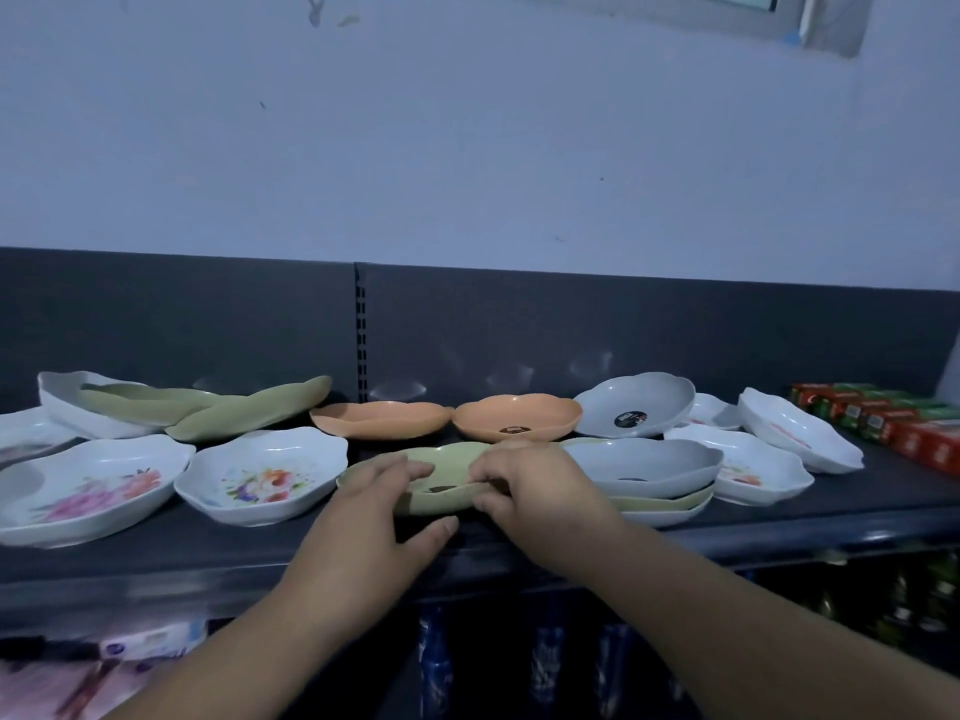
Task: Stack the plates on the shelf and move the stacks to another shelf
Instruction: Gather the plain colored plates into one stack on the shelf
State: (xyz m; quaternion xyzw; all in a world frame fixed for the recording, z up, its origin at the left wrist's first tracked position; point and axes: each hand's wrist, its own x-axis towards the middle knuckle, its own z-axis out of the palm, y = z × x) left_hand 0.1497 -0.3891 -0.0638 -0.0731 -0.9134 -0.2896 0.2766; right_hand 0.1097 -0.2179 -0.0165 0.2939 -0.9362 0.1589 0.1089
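A pale green plate (448, 472) sits at the front middle of the dark shelf (156, 553). My left hand (376, 504) grips its left rim and my right hand (524, 483) pinches its right rim. Just right of it stands a short stack (660, 478) with a grey plate on top. Two orange plates (382, 419) (519, 415) lie behind. Two white floral plates (262, 472) (83, 488) lie to the left, with green plates (249, 410) behind them.
More white plates (797, 428) (748, 462) and a grey plate (636, 405) lie on the right. Red and green boxes (883, 415) stand at the far right. The shelf's dark back panel (519, 324) rises behind. Bottles (545, 662) fill the shelf below.
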